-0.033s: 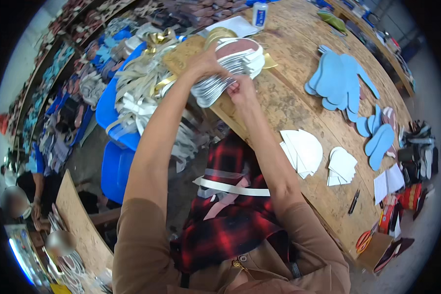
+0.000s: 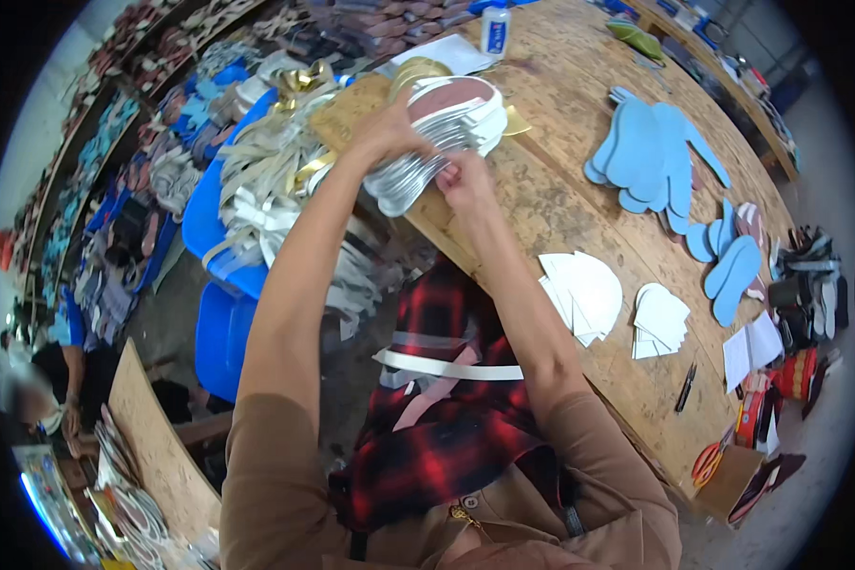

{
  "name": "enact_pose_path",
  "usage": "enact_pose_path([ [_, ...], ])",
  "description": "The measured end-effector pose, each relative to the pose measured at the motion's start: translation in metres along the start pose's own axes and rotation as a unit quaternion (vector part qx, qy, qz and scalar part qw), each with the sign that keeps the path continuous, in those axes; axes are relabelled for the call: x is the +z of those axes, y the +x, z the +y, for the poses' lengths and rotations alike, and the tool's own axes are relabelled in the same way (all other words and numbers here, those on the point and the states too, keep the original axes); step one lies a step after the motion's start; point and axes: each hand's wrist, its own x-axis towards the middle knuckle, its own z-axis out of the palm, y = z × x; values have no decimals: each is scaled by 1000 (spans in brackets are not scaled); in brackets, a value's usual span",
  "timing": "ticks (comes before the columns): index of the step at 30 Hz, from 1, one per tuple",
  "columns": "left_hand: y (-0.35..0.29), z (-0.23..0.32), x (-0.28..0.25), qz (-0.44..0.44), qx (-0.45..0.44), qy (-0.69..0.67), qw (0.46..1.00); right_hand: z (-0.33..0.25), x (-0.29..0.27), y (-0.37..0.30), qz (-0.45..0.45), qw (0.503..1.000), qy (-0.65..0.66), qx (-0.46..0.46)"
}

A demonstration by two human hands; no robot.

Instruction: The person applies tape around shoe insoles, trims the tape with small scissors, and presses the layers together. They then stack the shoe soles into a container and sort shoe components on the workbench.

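A fanned stack of shoe insoles [image 2: 404, 178], silver and white with a reddish-brown face on top, lies over the wooden table's left edge. My left hand [image 2: 387, 135] grips it from the left, its thumb side hidden against the pieces. At the stack's right side my right hand [image 2: 465, 180] has its fingers curled in and pinches the edge of the pieces. Gold-coloured pieces [image 2: 422, 69] lie just beyond the stack. A gold scrap [image 2: 517, 121] pokes out to its right.
A blue basin [image 2: 199, 217] heaped with pale straps [image 2: 256, 204] stands left of the table. On the tabletop lie blue insoles [image 2: 651, 152], white cut pieces [image 2: 591, 294], a pen [image 2: 686, 389] and scissors [image 2: 707, 463]. A white bottle [image 2: 494, 30] stands at the far side.
The stack and both hands sit slightly further left and lower in the picture, and the whole view has shifted a little with them. Both hands keep their hold.
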Motion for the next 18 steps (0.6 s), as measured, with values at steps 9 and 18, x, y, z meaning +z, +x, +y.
enact_pose_path([
  [9,-48,16,37,77,155,-482,859,-62,40,-119,12,888,-272,-372],
  [18,-55,-46,106,127,143,-450,872,-44,21,-131,7,852,-360,-380],
])
